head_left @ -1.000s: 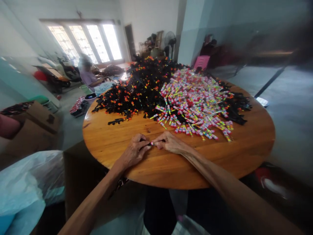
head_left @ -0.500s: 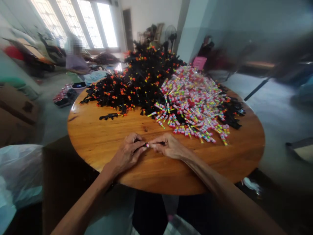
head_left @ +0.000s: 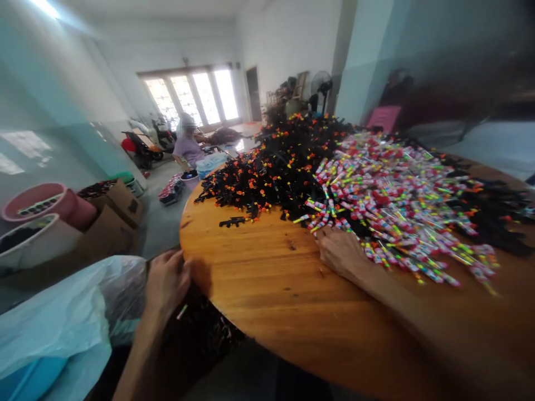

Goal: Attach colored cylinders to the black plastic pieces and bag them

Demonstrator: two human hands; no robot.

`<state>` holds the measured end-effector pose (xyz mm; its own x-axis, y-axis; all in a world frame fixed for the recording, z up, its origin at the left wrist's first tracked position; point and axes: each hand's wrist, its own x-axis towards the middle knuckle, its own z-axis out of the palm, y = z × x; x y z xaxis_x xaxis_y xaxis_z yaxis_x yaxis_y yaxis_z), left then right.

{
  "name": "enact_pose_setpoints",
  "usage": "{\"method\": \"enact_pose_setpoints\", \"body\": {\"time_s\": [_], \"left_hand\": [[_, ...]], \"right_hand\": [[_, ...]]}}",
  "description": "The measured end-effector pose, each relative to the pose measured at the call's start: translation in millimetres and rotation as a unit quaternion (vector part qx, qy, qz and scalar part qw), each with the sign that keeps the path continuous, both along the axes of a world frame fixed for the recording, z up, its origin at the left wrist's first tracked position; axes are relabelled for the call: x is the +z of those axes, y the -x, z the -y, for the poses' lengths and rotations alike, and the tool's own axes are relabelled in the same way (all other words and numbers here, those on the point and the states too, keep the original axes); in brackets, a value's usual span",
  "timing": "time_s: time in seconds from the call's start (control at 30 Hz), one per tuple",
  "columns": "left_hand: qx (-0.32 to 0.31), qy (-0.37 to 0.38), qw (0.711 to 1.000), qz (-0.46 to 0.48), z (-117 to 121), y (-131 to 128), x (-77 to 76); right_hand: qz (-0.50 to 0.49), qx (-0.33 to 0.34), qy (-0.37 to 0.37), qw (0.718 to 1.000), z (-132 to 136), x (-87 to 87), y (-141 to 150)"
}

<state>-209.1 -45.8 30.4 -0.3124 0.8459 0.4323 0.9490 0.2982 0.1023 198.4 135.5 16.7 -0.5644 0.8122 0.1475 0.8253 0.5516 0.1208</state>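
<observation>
My left hand (head_left: 167, 278) is off the table's left edge, above a dark container of small pieces (head_left: 219, 331). Its fingers are loosely parted and blurred, with nothing visible in them. Just below it is a small pale stick-like piece (head_left: 181, 312), apart from the hand. On the table, my right hand (head_left: 340, 250) reaches to the near edge of a heap of small pink-and-white tubes with yellow-green tips (head_left: 388, 189). Its fingertips are hidden against the tubes. Behind lies a large heap of black toy guns with orange and yellow tips (head_left: 267, 172).
A single toy gun (head_left: 232, 221) lies on the round wooden table (head_left: 251, 278). At the left are a plastic bag (head_left: 62, 317), a cardboard box (head_left: 112, 223) and a pink tub (head_left: 42, 203). Another person (head_left: 188, 145) sits beyond the table; a pink stool (head_left: 384, 118) is behind the tubes.
My hands were together over the table at a small piece. The left has moved left past the edge, the right forward to the tubes. The view has turned left.
</observation>
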Motion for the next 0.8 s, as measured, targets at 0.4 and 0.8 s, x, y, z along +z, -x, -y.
{"method": "enact_pose_setpoints", "body": {"time_s": [0.4,0.8], "left_hand": [[-0.173,0.154,0.968,0.099,-188.3,-55.3,28.0],[-0.124,0.058,0.953,0.270,-124.4,-113.3,-1.2]], "right_hand": [[-0.065,0.028,0.025,0.997,30.3,-8.6,0.7],[-0.105,0.009,0.037,0.994,31.6,-8.9,-1.4]]}}
